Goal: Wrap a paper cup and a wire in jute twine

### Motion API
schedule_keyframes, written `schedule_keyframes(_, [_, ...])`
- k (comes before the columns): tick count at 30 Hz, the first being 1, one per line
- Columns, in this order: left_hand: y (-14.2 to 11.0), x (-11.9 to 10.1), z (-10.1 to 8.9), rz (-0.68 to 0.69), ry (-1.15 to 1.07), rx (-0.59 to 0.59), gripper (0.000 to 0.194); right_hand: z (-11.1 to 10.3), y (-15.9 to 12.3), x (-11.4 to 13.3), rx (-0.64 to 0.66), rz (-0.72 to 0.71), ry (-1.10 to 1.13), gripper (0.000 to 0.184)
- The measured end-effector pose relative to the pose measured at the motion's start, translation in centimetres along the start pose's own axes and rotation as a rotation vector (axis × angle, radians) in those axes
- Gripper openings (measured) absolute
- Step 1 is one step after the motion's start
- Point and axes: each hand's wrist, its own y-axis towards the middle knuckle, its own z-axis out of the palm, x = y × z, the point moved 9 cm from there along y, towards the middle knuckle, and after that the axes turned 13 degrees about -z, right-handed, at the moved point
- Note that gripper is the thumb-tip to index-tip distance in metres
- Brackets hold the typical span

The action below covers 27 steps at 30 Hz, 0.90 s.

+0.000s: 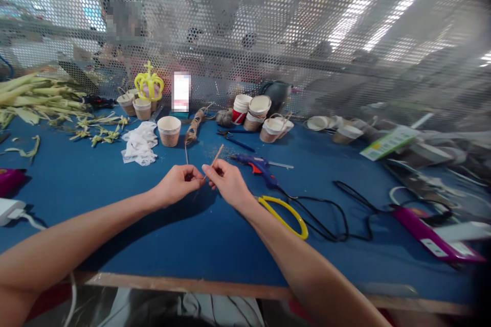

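A short, thin brown strand (pixel 219 152), which looks like twine, slants up out of my right hand (pixel 226 179), pinched between thumb and fingers. At its lower end my left hand (pixel 179 182) is closed, fingertips pinching it close to the right hand. Just behind them lies a coil of jute twine (pixel 194 127) with a loose tail running toward my left hand. Beyond my left hand stands a paper cup wrapped in brown (pixel 169 132). To the right of my right hand rests a blue glue gun (pixel 261 166), with yellow-handled scissors (pixel 286 217) closer to me, partly hidden by my forearm.
A crumpled white cloth (pixel 140 143) and cut pale-green stalks (pixel 38 93) lie left. Pliers (pixel 238 139), wrapped cups (pixel 271 129), a yellow crown-shaped piece (pixel 149 84) and a phone (pixel 181 92) stand along the perforated screen (pixel 230 20). Right, a black cable leads to a purple power strip (pixel 429 235).
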Motion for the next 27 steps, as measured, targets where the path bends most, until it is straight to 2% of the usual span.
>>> schedule_keyframes(3, [0.03, 0.35, 0.40, -0.087, -0.104, 0.086, 0.017, 0.64, 0.13, 0.59, 0.051, -0.034, 0.130, 0.026])
schedule_keyframes(6, [0.03, 0.53, 0.58, -0.145, -0.169, 0.133, 0.018, 0.97, 0.15, 0.80, 0.087, -0.045, 0.167, 0.024])
schedule_keyframes(14, [0.12, 0.32, 0.03, -0.061, -0.014, 0.075, 0.018, 0.63, -0.01, 0.03, 0.040, -0.007, 0.055, 0.024])
schedule_keyframes(22, [0.25, 0.35, -0.09, -0.041, 0.034, 0.024, 0.016, 0.22, -0.10, 0.24, 0.034, -0.021, -0.090, 0.021])
schedule_keyframes(27, [0.06, 0.26, 0.18, -0.041, 0.013, 0.030, 0.016, 0.13, -0.10, 0.25, 0.029, -0.033, -0.107, 0.023])
